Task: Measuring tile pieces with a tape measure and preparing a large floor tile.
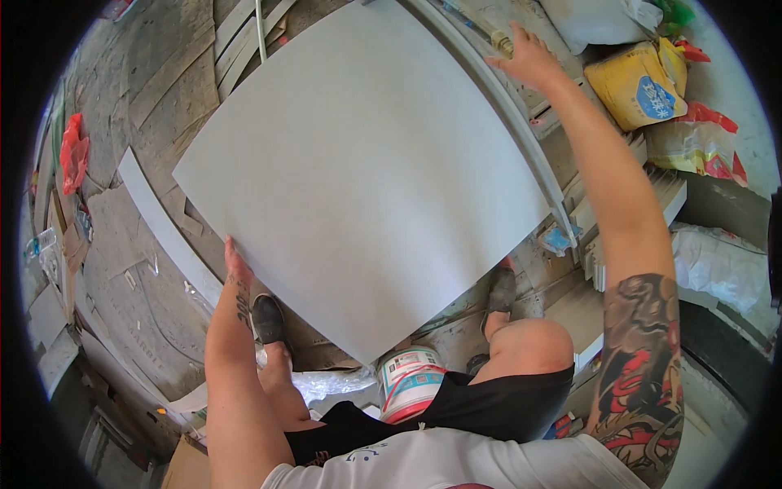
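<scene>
A large, flat light-grey board [358, 163] lies tilted across the middle, one corner pointing toward me. At its lower-left edge is my left hand [236, 262], gripping the board with most of its fingers hidden beneath it. My right hand [531, 63] reaches out past the board's far right side, fingers apart. Close to its thumb and fingertips is a yellowish, brass-like end of a long thing [502, 42]; whether they touch it I cannot tell. A long grey strip or rail [497, 98] runs along the board's right edge.
A white bucket [411, 379] with red and teal print stands between my legs. Yellow sack [635, 81], red-and-clear bag [696, 147] and stacked boards [668, 196] are on the right. A pale strip [167, 228], cardboard pieces [171, 73] and a red plastic bag [73, 155] lie left.
</scene>
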A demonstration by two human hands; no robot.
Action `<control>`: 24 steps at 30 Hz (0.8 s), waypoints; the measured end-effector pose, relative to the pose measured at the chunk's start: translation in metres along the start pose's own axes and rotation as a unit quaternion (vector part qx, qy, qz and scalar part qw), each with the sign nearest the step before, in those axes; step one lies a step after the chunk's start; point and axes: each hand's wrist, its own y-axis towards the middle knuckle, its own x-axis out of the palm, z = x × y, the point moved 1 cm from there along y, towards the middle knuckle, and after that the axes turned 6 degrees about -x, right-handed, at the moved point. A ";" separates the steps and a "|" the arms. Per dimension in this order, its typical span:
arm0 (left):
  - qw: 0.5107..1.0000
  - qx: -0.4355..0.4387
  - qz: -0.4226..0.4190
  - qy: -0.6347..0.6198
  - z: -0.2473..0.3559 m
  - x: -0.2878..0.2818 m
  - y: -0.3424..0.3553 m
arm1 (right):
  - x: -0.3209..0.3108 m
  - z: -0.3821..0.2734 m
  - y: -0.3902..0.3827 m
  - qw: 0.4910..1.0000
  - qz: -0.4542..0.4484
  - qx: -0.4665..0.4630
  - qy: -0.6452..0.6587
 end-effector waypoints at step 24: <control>0.994 -0.035 0.104 -0.013 -0.006 0.002 -0.002 | 0.007 0.011 -0.008 0.987 -0.122 0.029 0.102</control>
